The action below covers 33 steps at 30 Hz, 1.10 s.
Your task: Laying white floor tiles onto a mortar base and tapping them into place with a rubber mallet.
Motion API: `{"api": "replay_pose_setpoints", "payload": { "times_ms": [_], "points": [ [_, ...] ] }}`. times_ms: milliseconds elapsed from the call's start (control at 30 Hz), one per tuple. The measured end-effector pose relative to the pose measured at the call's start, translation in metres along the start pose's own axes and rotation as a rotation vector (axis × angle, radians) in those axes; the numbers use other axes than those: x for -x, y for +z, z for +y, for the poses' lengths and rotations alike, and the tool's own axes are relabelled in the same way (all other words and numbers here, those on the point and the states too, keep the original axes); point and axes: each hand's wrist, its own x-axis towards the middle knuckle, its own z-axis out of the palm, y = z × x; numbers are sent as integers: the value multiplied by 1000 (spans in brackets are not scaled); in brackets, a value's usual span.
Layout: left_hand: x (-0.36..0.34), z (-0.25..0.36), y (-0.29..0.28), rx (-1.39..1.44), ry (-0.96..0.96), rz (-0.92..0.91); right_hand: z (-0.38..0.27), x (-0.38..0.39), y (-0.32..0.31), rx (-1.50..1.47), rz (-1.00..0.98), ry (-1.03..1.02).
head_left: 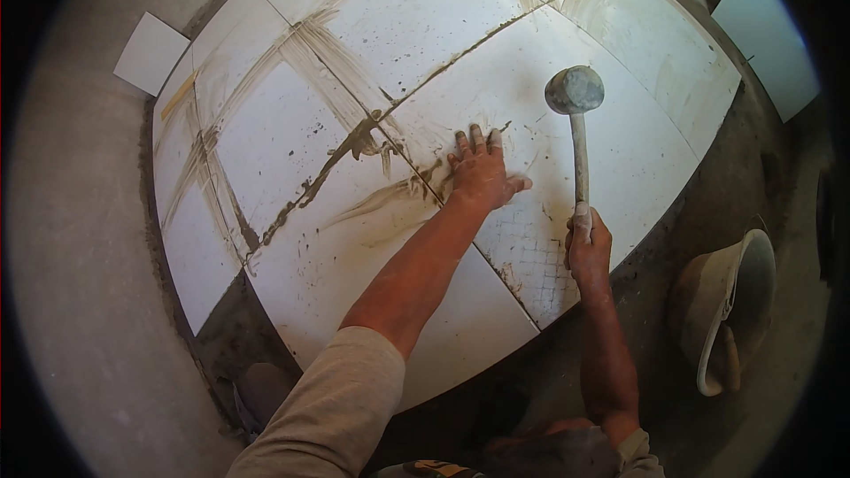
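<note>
My left hand (482, 173) rests with fingers spread on a large white tile (637, 177) near a seam smeared with wet grey-brown grout. In my right hand (589, 243) is the handle of a rubber mallet (575, 88), its dirty grey cylindrical head held over the same tile, to the right of my left hand. Neighbouring white tiles (363, 26) carry streaks and specks of grout along their joints. A grid-like dirty patch shows between my two arms. Whether the mallet head touches the tile I cannot tell.
A worn bucket (708, 301) with a tool handle inside stands on bare concrete at lower right. Loose white tiles lie at upper left (149, 51) and upper right (761, 35). A dark gap (239, 327) in the tiling shows at lower left, beside grey concrete floor (88, 257).
</note>
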Motion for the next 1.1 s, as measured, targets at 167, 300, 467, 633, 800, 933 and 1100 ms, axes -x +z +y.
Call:
{"api": "replay_pose_setpoints", "payload": {
  "times_ms": [167, 300, 467, 633, 800, 933, 1100],
  "points": [
    [-5, -89, 15, -26, -125, 330, 23, -1, 13, 196, -53, 14],
    [-13, -132, -17, -188, -160, 253, 14, 1, 16, 301, -81, -5],
    [-23, -150, -21, -145, -167, 268, 12, -3, 17, 330, -121, -18],
    [-28, -152, -30, -209, -146, 289, 9, -4, 17, 323, -124, -12],
    [-30, -145, -29, -264, -199, 272, 13, -6, 17, 325, -126, -16],
    [-30, -143, -20, -279, -246, 310, 9, -5, 18, 348, -124, -18],
    [-29, -141, -16, -259, -259, 341, 12, -5, 18, 364, -123, -24]
  ]
}}
